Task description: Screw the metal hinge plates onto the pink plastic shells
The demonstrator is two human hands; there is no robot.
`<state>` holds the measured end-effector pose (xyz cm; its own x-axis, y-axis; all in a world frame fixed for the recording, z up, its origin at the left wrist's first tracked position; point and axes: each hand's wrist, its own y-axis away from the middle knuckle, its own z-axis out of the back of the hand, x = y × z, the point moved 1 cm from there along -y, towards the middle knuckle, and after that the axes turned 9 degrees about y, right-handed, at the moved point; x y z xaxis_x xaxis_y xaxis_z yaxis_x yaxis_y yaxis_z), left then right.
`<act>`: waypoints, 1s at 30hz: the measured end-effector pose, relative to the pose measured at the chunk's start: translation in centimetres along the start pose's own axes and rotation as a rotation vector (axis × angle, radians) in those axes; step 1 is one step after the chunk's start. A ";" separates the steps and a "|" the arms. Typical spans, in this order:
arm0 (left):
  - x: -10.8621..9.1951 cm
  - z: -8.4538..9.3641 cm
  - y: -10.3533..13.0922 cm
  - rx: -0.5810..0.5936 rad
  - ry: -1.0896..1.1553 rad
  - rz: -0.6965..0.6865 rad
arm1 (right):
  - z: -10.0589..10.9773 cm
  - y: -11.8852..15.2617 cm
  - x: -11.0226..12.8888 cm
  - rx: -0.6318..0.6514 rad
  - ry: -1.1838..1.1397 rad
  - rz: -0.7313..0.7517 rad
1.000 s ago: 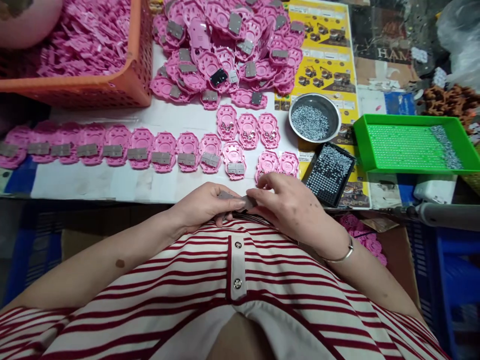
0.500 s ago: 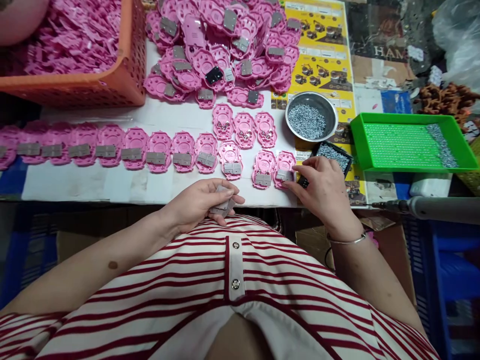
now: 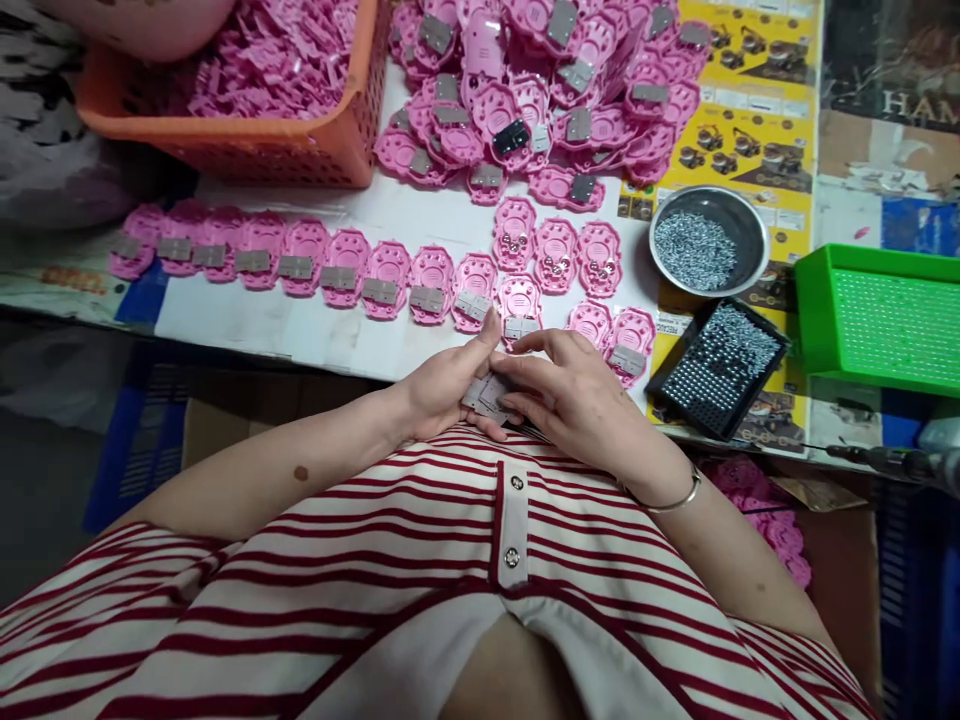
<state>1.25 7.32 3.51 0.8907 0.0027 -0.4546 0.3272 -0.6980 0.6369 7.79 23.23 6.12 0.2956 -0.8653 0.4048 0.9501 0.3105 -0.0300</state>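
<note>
Several flat grey plates (image 3: 486,397) rest in my left hand (image 3: 450,385), its thumb raised and its fingers curled beneath them. My right hand (image 3: 574,395) reaches across from the other side, its fingertips touching the plates; whether they pinch one is hard to see. Just beyond both hands lies a pink plastic casing (image 3: 520,298) with a grey plate across its lower part. A long row of similar casings (image 3: 348,262) stretches left, each bearing a grey plate. To the right of my hands lies another plated casing (image 3: 631,342), beside a casing (image 3: 590,322) partly covered by my right hand.
An orange basket (image 3: 247,150) of small pink parts stands at the back left, beside a heap of pink casings (image 3: 480,120). Rightward are a metal bowl (image 3: 757,245) of screws, a black tray (image 3: 697,385), a green tray (image 3: 870,365) and a screwdriver (image 3: 892,460).
My right hand has left the rightmost casing and come over to the plates in my left hand. The view has shifted left, so the table's things appear further right.
</note>
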 end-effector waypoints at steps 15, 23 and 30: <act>-0.5 0.6 0.5 0.038 0.163 -0.010 | -0.9 -1.1 0.5 -0.073 -0.192 -0.238; -0.4 1.2 0.6 0.005 0.107 -0.059 | -1.0 -1.3 0.2 -0.148 -0.824 -0.539; -0.3 1.5 0.7 0.024 -0.023 -0.161 | -1.2 -1.7 0.3 -0.174 -1.086 -0.619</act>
<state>0.71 5.76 3.17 0.8197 0.1003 -0.5639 0.4576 -0.7068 0.5395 6.41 21.99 5.19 -0.3582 -0.0524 0.9322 0.9248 -0.1570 0.3465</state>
